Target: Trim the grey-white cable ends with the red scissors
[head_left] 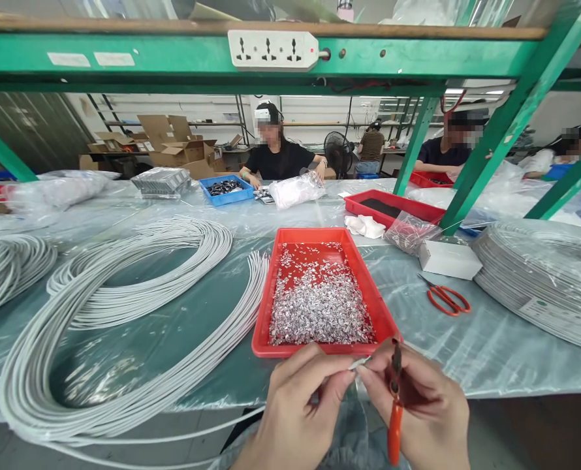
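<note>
My left hand [300, 408] is closed, its thumb and forefinger pinching the end of a light grey cable [360, 363]. Opposite it, my right hand [430, 401] is closed too. Its thumb and forefinger meet at the cable tip, and a pair of pliers with orange handles [395, 424] is tucked in the palm, jaws upward. Whether a small metal piece sits on the tip I cannot tell. Just beyond both hands lies a red tray [266, 350] with a heap of small silvery metal pieces [320, 307]. One strand runs from the cable coil [119, 405] towards my left hand.
Orange-handled scissors [448, 300] and a white box [450, 259] lie right of the tray. A big wrapped cable coil [540, 281] sits further right. Across the table, a person [281, 153] works beside a blue tray [229, 196]. A green frame [183, 62] with a power strip [273, 51] spans above.
</note>
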### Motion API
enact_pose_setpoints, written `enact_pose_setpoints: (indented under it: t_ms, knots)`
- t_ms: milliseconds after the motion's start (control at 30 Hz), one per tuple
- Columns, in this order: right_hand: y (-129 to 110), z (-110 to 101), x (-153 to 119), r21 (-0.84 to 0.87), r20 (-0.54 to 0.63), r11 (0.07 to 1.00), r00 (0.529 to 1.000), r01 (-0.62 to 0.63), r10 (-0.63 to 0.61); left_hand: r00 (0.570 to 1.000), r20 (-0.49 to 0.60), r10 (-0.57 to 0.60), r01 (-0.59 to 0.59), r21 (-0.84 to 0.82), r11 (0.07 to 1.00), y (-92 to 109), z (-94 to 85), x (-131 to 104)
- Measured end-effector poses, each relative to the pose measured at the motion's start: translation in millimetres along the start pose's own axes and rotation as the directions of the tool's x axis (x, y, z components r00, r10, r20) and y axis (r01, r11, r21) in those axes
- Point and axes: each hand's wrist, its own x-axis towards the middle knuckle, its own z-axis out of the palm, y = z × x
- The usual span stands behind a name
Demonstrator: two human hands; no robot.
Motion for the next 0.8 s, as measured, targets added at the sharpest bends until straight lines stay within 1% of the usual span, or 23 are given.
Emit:
enact_pose_setpoints:
  t_ms: [67,133,200,233,300,333,367,433,500,567,633,667,700,733,767,800]
  knots:
    - [1.1,2.6,-1.6,0.049,-0.023,0.998,0.999,-0.044,0.045,0.995,0.016,-0.098,0.099,-0.066,0.993,0.2,2.9,-1.1]
    - [-0.4,2.4,-0.7,0.09,-0.034,0.992,0.995,-0.091,0.094,0.973,0.072,-0.22,0.23,-0.189,0.955,0.6,4.8,-2.5]
    - [-3.8,0.3,3.1,0.158,-0.019,0.968,0.979,-0.196,0.201,0.926,0.161,-0.342,0.377,-0.316,0.871,0.9,5.8,-4.0]
    - [-5.5,-1.0,5.6,0.207,0.006,0.941,0.962,-0.269,0.273,0.898,0.209,-0.388,0.44,-0.365,0.821,1.0,6.0,-4.6]
    - [-7.1,-3.4,11.0,0.305,0.092,0.863,0.914,-0.403,0.394,0.842,0.305,-0.445,0.539,-0.426,0.727,1.1,6.1,-5.0]
    - [-6.6,-4.2,13.3,0.347,0.153,0.825,0.895,-0.446,0.419,0.819,0.344,-0.459,0.572,-0.442,0.691,1.3,6.1,-4.8]
    - [-5.1,-4.6,15.1,0.378,0.219,0.799,0.883,-0.468,0.414,0.802,0.379,-0.462,0.597,-0.456,0.66,1.5,6.1,-4.3]
    - [-0.2,-3.9,17.0,0.427,0.332,0.764,0.87,-0.484,0.365,0.784,0.424,-0.453,0.62,-0.493,0.611,1.9,6.6,-2.7]
    - [4.7,-1.0,16.9,0.501,0.399,0.694,0.85,-0.516,0.344,0.786,0.429,-0.446,0.619,-0.543,0.568,1.9,7.9,-1.0]
    - [6.9,3.4,16.7,0.583,0.47,0.569,0.812,-0.58,0.346,0.79,0.422,-0.444,0.611,-0.593,0.524,0.4,9.7,-0.2]
    - [6.2,6.7,18.4,0.624,0.57,0.426,0.754,-0.655,0.325,0.791,0.434,-0.431,0.607,-0.644,0.466,-2.9,11.2,-0.7]
    - [5.3,7.0,20.1,0.619,0.601,0.4,0.735,-0.676,0.313,0.791,0.443,-0.421,0.606,-0.664,0.438,-5.0,11.4,-1.3]
    - [4.5,5.7,22.1,0.586,0.614,0.433,0.724,-0.685,0.314,0.79,0.445,-0.422,0.604,-0.683,0.411,-6.9,11.1,-2.1]
    - [4.0,2.7,23.9,0.53,0.599,0.519,0.729,-0.671,0.33,0.786,0.437,-0.437,0.603,-0.697,0.388,-8.6,10.3,-2.9]
    - [4.0,-2.1,25.1,0.441,0.559,0.64,0.751,-0.629,0.352,0.78,0.419,-0.465,0.602,-0.705,0.375,-9.6,9.0,-3.6]
    - [4.6,-8.4,25.1,0.321,0.506,0.763,0.783,-0.561,0.362,0.77,0.397,-0.5,0.603,-0.709,0.366,-10.0,7.2,-3.9]
